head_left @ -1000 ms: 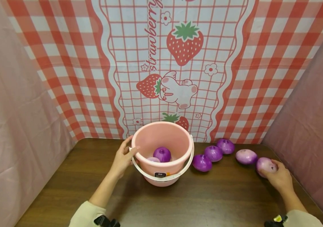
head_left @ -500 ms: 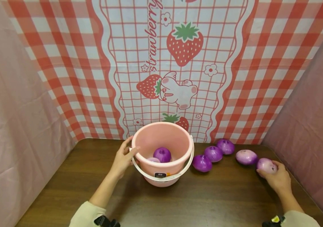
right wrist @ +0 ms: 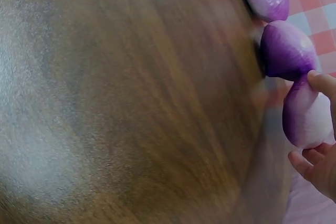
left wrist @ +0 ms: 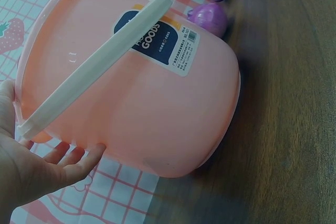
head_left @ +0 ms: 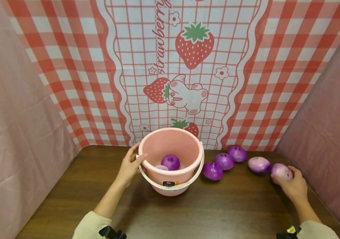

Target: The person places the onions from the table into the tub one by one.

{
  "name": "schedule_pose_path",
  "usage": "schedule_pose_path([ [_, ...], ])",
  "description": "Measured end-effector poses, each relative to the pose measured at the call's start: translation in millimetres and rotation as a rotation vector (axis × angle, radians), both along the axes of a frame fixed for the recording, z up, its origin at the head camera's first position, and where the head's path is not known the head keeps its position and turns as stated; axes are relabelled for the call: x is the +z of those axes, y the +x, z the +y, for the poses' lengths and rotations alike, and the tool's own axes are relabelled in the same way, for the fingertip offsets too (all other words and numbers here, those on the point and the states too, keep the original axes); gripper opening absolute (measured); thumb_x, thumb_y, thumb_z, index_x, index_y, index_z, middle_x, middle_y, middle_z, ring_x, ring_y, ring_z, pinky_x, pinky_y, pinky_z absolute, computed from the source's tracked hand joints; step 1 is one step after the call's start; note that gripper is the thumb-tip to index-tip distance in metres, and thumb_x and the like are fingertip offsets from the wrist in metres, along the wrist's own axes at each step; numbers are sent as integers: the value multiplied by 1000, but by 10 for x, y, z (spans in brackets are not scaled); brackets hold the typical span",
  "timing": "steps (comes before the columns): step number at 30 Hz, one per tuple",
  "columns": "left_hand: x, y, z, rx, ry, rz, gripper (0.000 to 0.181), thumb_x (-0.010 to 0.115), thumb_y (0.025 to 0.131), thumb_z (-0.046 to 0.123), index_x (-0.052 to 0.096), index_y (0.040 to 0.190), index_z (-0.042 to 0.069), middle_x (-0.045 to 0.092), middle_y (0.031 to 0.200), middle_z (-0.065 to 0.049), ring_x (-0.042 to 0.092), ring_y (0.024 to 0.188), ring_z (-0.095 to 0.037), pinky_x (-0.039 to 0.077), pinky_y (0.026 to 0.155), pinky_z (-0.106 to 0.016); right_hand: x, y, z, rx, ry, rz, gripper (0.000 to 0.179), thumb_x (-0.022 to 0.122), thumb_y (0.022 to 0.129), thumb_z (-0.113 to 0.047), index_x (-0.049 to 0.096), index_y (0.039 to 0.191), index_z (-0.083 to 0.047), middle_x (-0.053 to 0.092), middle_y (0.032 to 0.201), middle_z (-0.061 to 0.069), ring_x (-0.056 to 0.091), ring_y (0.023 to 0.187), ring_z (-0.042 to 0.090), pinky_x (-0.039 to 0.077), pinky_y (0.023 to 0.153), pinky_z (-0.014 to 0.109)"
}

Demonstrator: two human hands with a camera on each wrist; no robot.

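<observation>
1. Behind the bucket (head_left: pixel 171 141): one red-and-white checked backdrop (head_left: pixel 134 66), printed with strawberries.
2. Well apart from the bucket: two pink side cloths (head_left: pixel 23 116), one to its left, one to its right.
3. Beneath the bucket: one brown, wood-grained worktop (head_left: pixel 217 212).
4. One pink bucket, upright, mouth up, with one white handle (head_left: pixel 170 188) slung low across its near side.
5. Nearer than the bucket: two cream sleeves (head_left: pixel 92 224), one leftward, one rightward.
6. Two hands. Left hand (head_left: pixel 129 169) at the bucket's left rim, thumb over the edge, fingers against the outer wall, holding it. Right hand (head_left: pixel 295 189) well to the bucket's right, thumb and fingers around one onion, spread about as wide as its body.
7. Seven onions visible. Inside the bucket, two: one deep purple (head_left: pixel 170 162), one pale (head_left: pixel 162 168), partly hidden by the near rim. Right of the bucket, five: three deep purple (head_left: pixel 225 161) in a slanting row, one pale-and-purple (head_left: pixel 259 165) beyond, then the held onion (head_left: pixel 281 172), farthest from the bucket. Pale face up, dark spot turned away from the bucket; long axis roughly sideways. Hard to tell whether lifted.
8. On the bucket's near wall: one label (left wrist: pixel 163 45).
</observation>
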State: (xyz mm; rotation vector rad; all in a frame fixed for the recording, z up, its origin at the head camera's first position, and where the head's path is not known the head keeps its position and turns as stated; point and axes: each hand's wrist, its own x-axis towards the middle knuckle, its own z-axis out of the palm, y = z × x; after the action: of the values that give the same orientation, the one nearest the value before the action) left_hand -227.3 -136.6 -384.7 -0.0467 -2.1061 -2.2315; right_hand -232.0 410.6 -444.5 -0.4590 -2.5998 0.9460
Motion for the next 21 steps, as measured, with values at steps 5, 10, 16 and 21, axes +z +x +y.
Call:
schedule_pose_path([
  [5, 4, 0, 2, 3, 4, 1, 57, 57, 91, 10, 35, 143, 20, 55, 103, -20, 61, 67, -10, 59, 62, -30, 56, -12, -15, 2, 5, 26, 78, 66, 82, -38, 34, 137, 7, 40, 130, 40, 39, 115, 55, 35, 91, 61],
  [10, 4, 0, 5, 2, 4, -1, 57, 58, 91, 10, 36, 142, 20, 55, 101, -18, 61, 67, -10, 59, 61, -30, 111, -25, -48, 14, 0, 57, 77, 67, 82, -39, 36, 137, 6, 43, 130, 37, 41, 115, 52, 36, 88, 59],
  [16, -1, -3, 1, 0, 5, 0, 57, 58, 91, 10, 36, 142, 21, 55, 100, -16, 61, 67, -10, 59, 61, -29, 205, -52, -107, 15, -5, 85, 77, 67, 81, -40, 38, 137, 5, 45, 128, 36, 43, 113, 51, 38, 87, 59],
  [21, -1, -4, 2, 1, 5, -5, 57, 58, 91, 10, 36, 142, 21, 55, 100, -16, 61, 67, -11, 59, 61, -29, 284, -44, -136, 10, 0, 96, 77, 67, 82, -40, 38, 137, 6, 45, 128, 37, 43, 113, 51, 38, 87, 59],
])
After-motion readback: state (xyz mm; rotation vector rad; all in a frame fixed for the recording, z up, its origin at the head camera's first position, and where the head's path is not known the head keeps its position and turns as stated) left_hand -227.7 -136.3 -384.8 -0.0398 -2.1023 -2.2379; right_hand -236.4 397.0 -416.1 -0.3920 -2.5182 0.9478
